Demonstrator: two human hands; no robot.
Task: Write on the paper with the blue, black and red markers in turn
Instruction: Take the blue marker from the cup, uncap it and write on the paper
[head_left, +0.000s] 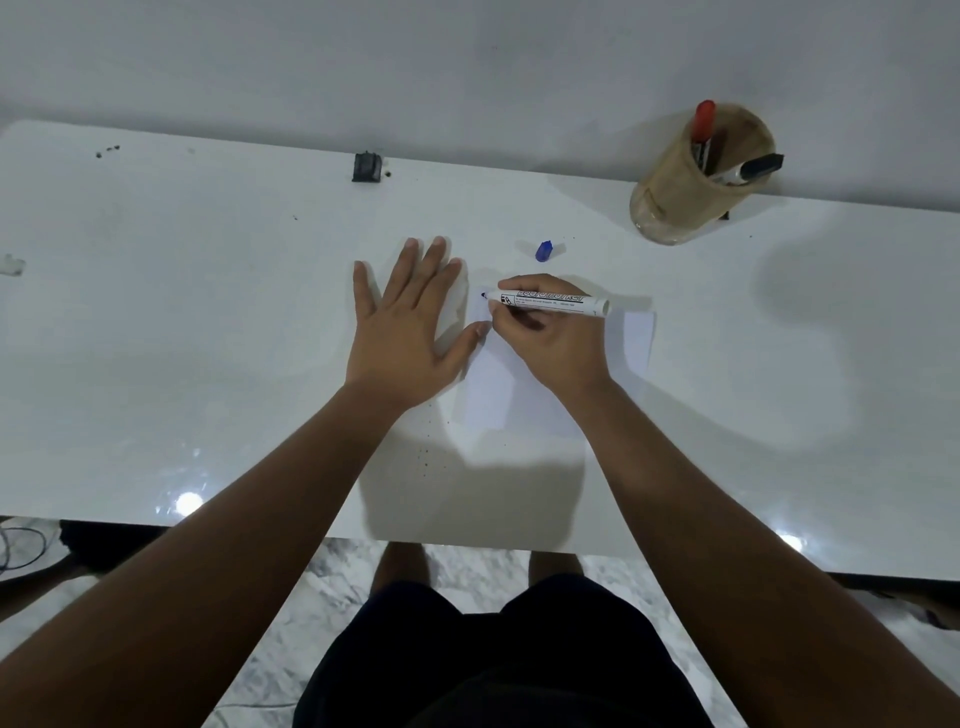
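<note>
Nearest the body, on the white surface (208, 364), lies the paper (493, 384), its left part under the flat, open left hand (402, 332), which holds nothing and only pins the sheet. Just beyond, the right hand (545, 338) has its grip closed round the blue marker (550, 303). Its long axis runs left to right, with the tip pointing left at the paper's far left corner, close to the left hand's thumb. Whether ink shows there is too small to tell. Farther off lies the blue cap (543, 250). Farthest right, well apart, the holder (691, 192) carries the red marker (704, 122) and black marker (753, 169); the right hand is nearer them.
</note>
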